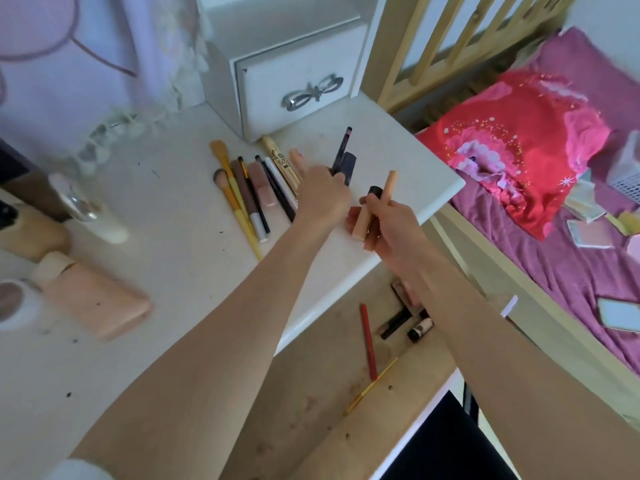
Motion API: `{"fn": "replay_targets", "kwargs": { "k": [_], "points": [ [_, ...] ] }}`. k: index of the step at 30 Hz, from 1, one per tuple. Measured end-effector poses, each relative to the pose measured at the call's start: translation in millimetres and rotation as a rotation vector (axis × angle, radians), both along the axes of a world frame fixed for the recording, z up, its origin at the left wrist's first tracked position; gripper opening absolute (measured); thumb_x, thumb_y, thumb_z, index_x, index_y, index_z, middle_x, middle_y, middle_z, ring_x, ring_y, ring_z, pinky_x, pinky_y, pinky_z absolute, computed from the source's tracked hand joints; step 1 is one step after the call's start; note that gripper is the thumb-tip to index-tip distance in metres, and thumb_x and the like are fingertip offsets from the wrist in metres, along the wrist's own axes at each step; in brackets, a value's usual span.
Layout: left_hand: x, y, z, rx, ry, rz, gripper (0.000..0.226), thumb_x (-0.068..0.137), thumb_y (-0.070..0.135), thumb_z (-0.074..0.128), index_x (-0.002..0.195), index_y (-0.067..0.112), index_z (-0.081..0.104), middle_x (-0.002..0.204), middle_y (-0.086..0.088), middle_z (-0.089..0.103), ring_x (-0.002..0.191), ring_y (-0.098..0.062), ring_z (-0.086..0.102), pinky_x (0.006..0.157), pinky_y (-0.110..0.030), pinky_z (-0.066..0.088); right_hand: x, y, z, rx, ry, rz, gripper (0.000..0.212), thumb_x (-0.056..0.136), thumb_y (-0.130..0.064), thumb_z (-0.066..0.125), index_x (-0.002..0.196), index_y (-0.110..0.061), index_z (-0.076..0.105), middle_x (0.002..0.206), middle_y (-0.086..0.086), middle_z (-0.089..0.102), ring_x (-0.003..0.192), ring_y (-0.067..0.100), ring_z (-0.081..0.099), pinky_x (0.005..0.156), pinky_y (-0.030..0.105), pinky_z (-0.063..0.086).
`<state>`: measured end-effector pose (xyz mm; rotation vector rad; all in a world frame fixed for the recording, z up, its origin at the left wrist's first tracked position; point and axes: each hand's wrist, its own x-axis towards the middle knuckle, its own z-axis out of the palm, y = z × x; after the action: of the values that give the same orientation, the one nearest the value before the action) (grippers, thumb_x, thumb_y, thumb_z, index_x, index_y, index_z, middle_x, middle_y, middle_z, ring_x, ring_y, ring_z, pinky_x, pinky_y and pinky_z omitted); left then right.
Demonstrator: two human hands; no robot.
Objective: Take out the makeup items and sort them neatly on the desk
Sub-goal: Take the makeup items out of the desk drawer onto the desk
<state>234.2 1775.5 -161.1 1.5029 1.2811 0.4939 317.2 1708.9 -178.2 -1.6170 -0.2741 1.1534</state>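
The left hand [320,188] is setting dark tubes [344,161] on the tabletop [173,237], at 3 o'clock of the brush row [249,188], fingers grasping them. The right hand [391,233] is clenching 2 peach sticks [375,209], probably next to place.

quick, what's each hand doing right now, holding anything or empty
Left hand: grips dark makeup sticks at the desk.
Right hand: grips peach tubes, one black-capped.

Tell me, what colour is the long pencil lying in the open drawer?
Red. The pencil shows best in the head view.
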Motion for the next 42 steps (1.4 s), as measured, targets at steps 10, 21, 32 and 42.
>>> {"fn": "replay_targets", "kwargs": {
  "k": [10, 21, 32, 42],
  "points": [
    [6.1, 22.8, -9.6, 0.171, 0.139, 0.046, 0.020, 0.092, 0.010, 0.041, 0.106, 0.002, 0.054, 0.134, -0.019, 0.039, 0.078, -0.019, 0.048, 0.066, -0.022, 0.033, 24.5, 58.4, 7.0, -0.038, -0.112, 0.060, 0.013, 0.098, -0.015, 0.044, 0.104, -0.006, 0.052, 0.084, 0.003, 0.063, 0.059, 0.012, 0.065, 0.079, 0.031, 0.051],
    [-21.6, 17.3, -26.5, 0.548, 0.380, 0.090, 0.025, 0.096, 0.018, 0.035, 0.116, 0.008, 0.047, 0.082, -0.012, 0.062, 0.078, -0.025, 0.044, 0.064, -0.038, 0.040, 17.8, 80.7, 15.0, -0.175, -0.404, 0.259, 0.028, 0.099, -0.024, 0.042, 0.122, -0.010, 0.051, 0.103, -0.003, 0.061, 0.091, 0.017, 0.061, 0.070, 0.025, 0.049],
    [-26.9, 20.1, -33.9, 0.679, 0.611, -0.086, 0.035, 0.096, 0.021, 0.044, 0.129, 0.013, 0.046, 0.116, -0.006, 0.058, 0.108, -0.025, 0.050, 0.090, -0.033, 0.035, 17.5, 84.1, 4.9, -0.196, -0.703, 0.385, 0.026, 0.095, -0.025, 0.045, 0.105, -0.003, 0.057, 0.069, -0.003, 0.050, 0.058, 0.009, 0.044, 0.047, 0.014, 0.036],
    [-39.8, 17.6, -41.5, 0.807, 0.693, -0.312, 0.036, 0.094, 0.023, 0.046, 0.130, 0.021, 0.045, 0.143, -0.007, 0.034, 0.123, -0.028, 0.031, 0.089, -0.039, 0.030, 13.8, 78.4, 6.6, -0.175, -0.635, 0.375, 0.009, 0.098, -0.023, 0.043, 0.095, -0.018, 0.050, 0.082, -0.009, 0.054, 0.068, 0.004, 0.053, 0.052, 0.012, 0.036]
  ]
}}
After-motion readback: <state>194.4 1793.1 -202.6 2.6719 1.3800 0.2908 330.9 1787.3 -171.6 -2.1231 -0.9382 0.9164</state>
